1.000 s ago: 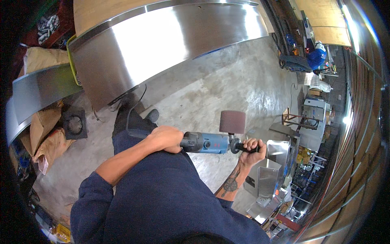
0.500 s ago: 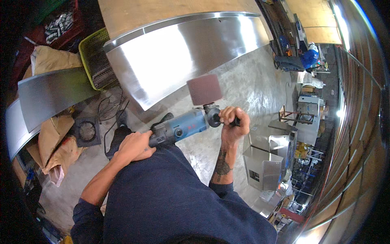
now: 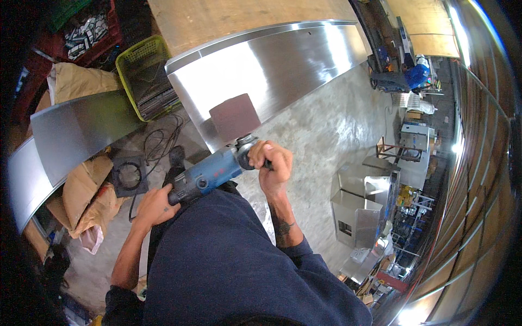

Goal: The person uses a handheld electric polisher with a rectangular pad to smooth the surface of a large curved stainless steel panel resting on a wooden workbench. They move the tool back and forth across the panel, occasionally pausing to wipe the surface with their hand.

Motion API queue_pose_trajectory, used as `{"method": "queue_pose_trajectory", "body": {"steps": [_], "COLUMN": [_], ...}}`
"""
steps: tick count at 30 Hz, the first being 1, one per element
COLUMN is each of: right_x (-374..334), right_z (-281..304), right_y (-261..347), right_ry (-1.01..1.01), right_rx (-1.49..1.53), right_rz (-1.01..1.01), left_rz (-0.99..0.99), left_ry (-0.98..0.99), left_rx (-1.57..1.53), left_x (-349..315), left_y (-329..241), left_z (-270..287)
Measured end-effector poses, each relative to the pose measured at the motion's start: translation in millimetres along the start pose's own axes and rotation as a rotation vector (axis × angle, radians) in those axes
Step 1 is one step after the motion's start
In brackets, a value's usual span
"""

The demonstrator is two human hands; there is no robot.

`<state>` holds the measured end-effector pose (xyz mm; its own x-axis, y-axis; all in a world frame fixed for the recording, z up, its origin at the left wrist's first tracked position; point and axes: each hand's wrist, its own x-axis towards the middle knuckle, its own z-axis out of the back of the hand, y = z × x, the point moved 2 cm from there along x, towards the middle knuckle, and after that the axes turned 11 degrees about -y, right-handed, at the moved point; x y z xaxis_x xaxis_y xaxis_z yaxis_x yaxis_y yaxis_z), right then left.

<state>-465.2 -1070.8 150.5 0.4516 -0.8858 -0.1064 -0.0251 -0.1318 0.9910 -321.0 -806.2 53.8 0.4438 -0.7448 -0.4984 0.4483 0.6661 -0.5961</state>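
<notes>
Both of my hands hold a blue and black power sander (image 3: 209, 173) with a wide reddish-brown abrasive drum (image 3: 235, 117) on its front. My left hand (image 3: 156, 205) is wrapped round the black rear end of its body. Closed round the black side handle near the head is my right hand (image 3: 273, 161). In the picture the drum overlaps the near left edge of a shiny metal sheet (image 3: 293, 65), which has a folded rim on its far side; whether the two touch I cannot tell. The sheet lies on a wooden-topped table (image 3: 217, 16).
To the left stand a yellow-green plastic basket (image 3: 142, 81) of dark strips and a red crate (image 3: 106, 41) of small metal pieces. Bent sheet metal (image 3: 87, 130), brown paper (image 3: 87, 185) and a cable (image 3: 163, 138) lie nearby. Metal box-like parts (image 3: 356, 214) stand at the right.
The sander and both hands have moved left, and the drum now overlaps the metal sheet's near left part. My view has shifted slightly. Both hands keep their hold.
</notes>
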Motion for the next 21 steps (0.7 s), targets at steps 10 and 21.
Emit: {"method": "queue_pose_trajectory", "body": {"steps": [10,21], "right_x": [-37,-29], "right_z": [-42,-65], "right_y": [-46,-65], "right_ry": [0.164,0.148], "right_rx": [0.040,-0.021], "right_rz": [-0.084,-0.088], "left_rz": [0.031,0.038], "left_ry": [0.038,-0.030], "left_rx": [-0.004,0.039], "left_x": [-30,-27], "left_y": [77,99], "left_z": [-13,-9]}}
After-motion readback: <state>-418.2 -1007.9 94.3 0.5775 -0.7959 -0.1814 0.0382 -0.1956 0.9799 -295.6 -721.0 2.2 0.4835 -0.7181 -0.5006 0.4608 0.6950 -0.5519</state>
